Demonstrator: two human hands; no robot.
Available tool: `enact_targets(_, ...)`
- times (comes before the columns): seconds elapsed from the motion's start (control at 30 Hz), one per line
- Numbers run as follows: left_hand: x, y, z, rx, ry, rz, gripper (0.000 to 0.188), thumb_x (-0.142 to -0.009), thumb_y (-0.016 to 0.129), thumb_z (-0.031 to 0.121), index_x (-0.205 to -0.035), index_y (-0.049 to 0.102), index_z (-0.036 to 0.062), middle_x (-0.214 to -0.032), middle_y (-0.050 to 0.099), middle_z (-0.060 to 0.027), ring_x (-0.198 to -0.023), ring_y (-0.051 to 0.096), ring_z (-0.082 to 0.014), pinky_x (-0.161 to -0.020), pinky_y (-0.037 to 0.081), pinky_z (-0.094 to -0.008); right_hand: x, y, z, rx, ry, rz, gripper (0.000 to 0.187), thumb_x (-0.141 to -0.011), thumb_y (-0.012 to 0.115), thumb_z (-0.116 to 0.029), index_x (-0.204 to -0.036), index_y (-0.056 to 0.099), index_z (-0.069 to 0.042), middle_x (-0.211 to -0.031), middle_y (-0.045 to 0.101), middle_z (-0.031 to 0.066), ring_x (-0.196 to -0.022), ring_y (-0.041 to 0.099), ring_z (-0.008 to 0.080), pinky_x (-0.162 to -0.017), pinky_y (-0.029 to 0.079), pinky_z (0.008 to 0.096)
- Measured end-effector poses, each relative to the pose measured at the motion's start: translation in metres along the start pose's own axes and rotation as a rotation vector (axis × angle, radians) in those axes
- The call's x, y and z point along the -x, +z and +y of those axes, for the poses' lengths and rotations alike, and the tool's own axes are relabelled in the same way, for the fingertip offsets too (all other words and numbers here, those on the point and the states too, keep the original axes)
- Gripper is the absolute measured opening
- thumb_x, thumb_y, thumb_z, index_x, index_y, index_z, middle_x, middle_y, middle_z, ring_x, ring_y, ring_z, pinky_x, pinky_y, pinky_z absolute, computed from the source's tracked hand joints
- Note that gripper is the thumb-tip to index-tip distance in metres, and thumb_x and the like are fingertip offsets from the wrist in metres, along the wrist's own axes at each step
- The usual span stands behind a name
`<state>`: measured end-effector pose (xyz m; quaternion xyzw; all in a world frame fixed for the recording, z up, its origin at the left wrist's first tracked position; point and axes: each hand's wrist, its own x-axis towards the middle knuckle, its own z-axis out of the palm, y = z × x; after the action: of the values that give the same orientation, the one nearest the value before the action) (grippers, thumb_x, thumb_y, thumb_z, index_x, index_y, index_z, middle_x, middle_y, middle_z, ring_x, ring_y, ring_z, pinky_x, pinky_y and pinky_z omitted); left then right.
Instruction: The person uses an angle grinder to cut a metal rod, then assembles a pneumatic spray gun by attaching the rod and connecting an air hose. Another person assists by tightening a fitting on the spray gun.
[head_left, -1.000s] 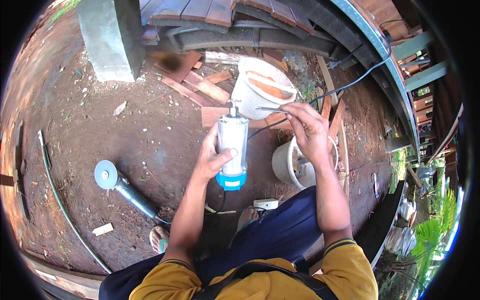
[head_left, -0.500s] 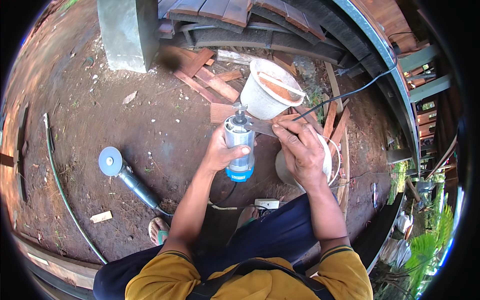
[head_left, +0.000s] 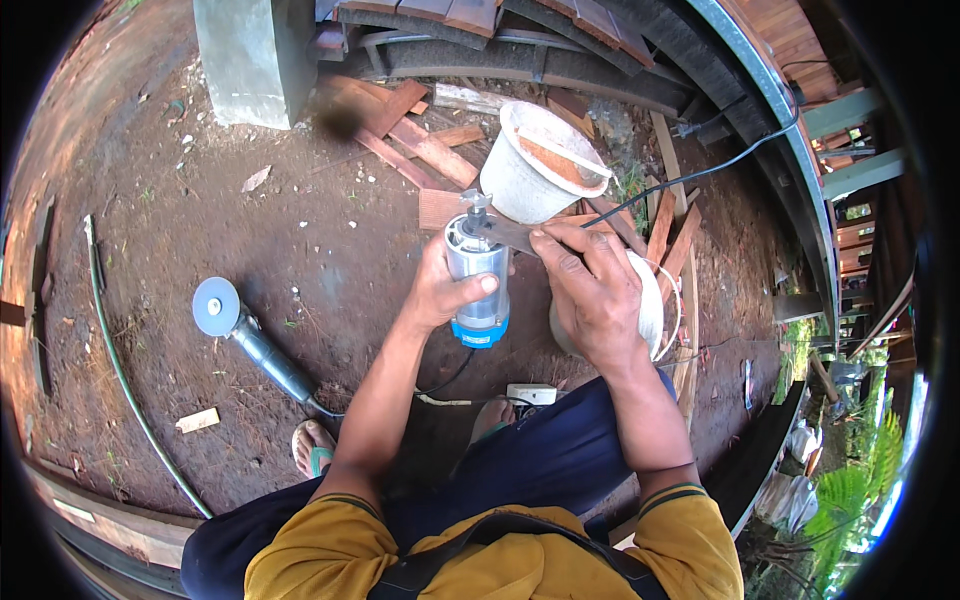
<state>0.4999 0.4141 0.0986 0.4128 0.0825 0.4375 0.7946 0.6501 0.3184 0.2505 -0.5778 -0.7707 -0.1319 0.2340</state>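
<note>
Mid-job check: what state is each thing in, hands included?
Left hand: closed around the router
Router: upright, bit up
Right hand: pinching the wrench
Wrench: tip at router's top; seating unclear
Grinder: lying on the ground, disc fitted
Far bucket: open, reddish-brown material inside
Near bucket: mostly hidden, contents unseen
Hose: lying on the ground

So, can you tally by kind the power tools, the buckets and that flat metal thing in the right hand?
Trim router, in the left hand: 1
Angle grinder, on the ground: 1
Flat wrench, in the right hand: 1
Whitish buckets, one partly behind the right hand: 2
Total: 5
</note>
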Motion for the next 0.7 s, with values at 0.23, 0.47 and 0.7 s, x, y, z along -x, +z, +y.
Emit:
enact_targets(0.23, 0.002, 0.005, 0.0, -0.009, 0.034, 0.035, 0.081, -0.077, 0.091, 0.028, -0.143, 0.054, -0.0023, -0.117, 0.072, -0.0107, -0.104, 0.072, -0.0197, -0.093, 0.058, -0.0363, -0.001, 0.001, -0.004, 0.0, -0.009, 0.005, 0.043, -0.08, 0.077, 0.009, -0.119, 0.078, -0.007, -0.117, 0.074, 0.0098, -0.101, 0.07, 0.0294, -0.086, 0.057, 0.0393)
enact_targets(0.47, 0.002, 0.004, 0.002, -0.073, 0.034, 0.035, 0.079, -0.077, 0.091, 0.025, -0.142, 0.055, -0.0018, -0.118, 0.071, -0.0081, -0.109, 0.067, -0.0173, -0.098, 0.054, -0.0347, 0.0, -0.002, -0.005, -0.025, -0.004, -0.023, 0.044, -0.08, 0.076, 0.01, -0.12, 0.078, -0.006, -0.117, 0.074, 0.0106, -0.101, 0.069, 0.0305, -0.088, 0.056, 0.0395)
enact_targets(0.7, -0.001, 0.007, 0.018, -0.368, 0.052, 0.092, 0.068, -0.08, 0.088, 0.017, -0.137, 0.056, -0.0021, -0.116, 0.072, -0.0104, -0.108, 0.069, -0.0177, -0.098, 0.054, -0.0371, -0.001, 0.001, 0.009, -0.125, 0.073, -0.084, 0.038, -0.085, 0.073, 0.01, -0.12, 0.078, -0.006, -0.119, 0.074, 0.0127, -0.102, 0.07, 0.0326, -0.088, 0.056, 0.0406)
